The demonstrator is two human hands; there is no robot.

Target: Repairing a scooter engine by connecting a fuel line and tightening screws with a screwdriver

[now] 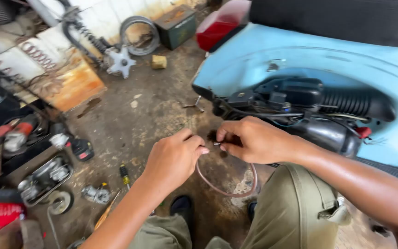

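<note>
Left hand and right hand both pinched shut on cable, ends close together. Cable sags in loop below, over floor. Small metal tip between 2 hands, axis roughly left-right. Scooter just beyond right hand.

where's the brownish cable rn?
In the head view, centre frame: the brownish cable hangs in a loop between the left hand and the right hand, above the stained floor, just left of the light blue scooter.
</note>
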